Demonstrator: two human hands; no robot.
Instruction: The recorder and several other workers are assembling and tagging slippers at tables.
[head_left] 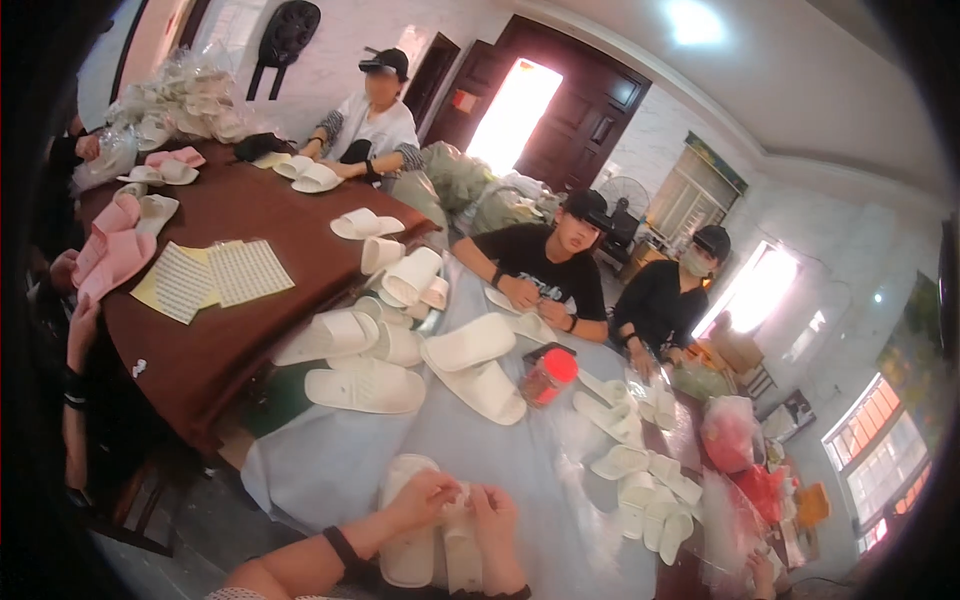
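Note:
Two white slippers lie in front of me on the pale grey cloth (330, 460): the left slipper (408, 555) and the right slipper (463, 560). My left hand (425, 498) is above the left one, its fingertips pinched. Just beside it, my right hand (493, 515) rests at the strap of the other slipper with its fingers bent together. The fingertips of both hands almost meet over a small whitish bit that I cannot make out. Beyond my hands is a pair of larger white slippers (475, 370), one leaning across the other.
A clear jar with a red lid (549, 377) stands mid-table, a dark phone (549, 351) behind it. White slippers (365, 385) pile up at left, more (655, 500) at right. Sticker sheets (250, 272) lie on the brown table (320, 230). Several people work around the tables.

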